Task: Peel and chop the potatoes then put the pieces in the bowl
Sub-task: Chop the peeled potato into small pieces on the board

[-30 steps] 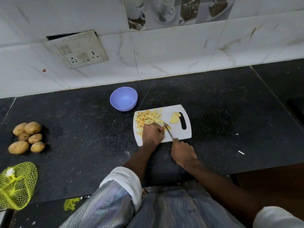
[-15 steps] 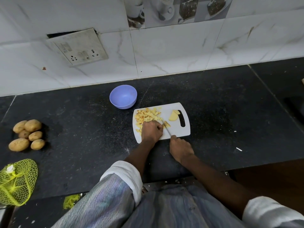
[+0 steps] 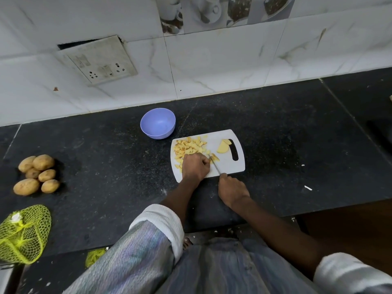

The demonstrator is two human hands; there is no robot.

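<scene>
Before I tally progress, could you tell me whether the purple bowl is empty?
Empty: the purple bowl shows only its bare inside; the chopped pieces lie on the cutting board.

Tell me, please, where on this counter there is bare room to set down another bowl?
Bare counter lies between the whole potatoes and the cutting board, and right of the board toward the counter's edge. It is crowded on the board, with potato pieces, both hands and the knife, and beside the purple bowl.
</scene>
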